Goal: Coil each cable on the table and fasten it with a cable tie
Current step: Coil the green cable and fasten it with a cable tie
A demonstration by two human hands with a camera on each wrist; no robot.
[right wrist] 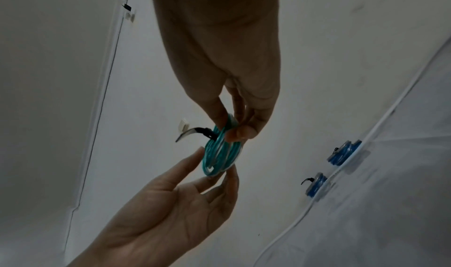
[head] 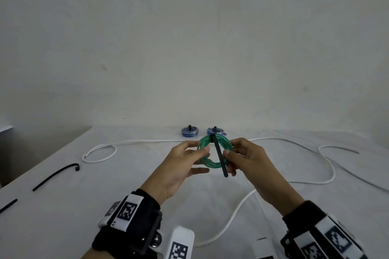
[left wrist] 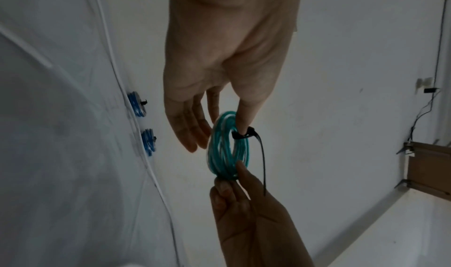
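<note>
Right hand (head: 247, 159): nearest me, fingers curled round the green coil (head: 214, 151), pinching its 3 o'clock rim.
Left hand (head: 185, 162): thumb and forefinger nip the 9 o'clock rim; other fingers loose.
Green coil: held upright above the desk (head: 63, 216), between both hands.
Cable tie (head: 219, 153): cinched at 12 o'clock, tail running toward 5 o'clock, just beside the right fingers, so that hand is nearer.
White cable (head: 328, 174): loose, uncoiled.
Blue coils (head: 190, 131): farthest, already tied.

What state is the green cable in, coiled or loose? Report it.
Coiled. The green cable forms a tight ring held between both hands, with a black cable tie cinched around it, tail sticking out.
</note>
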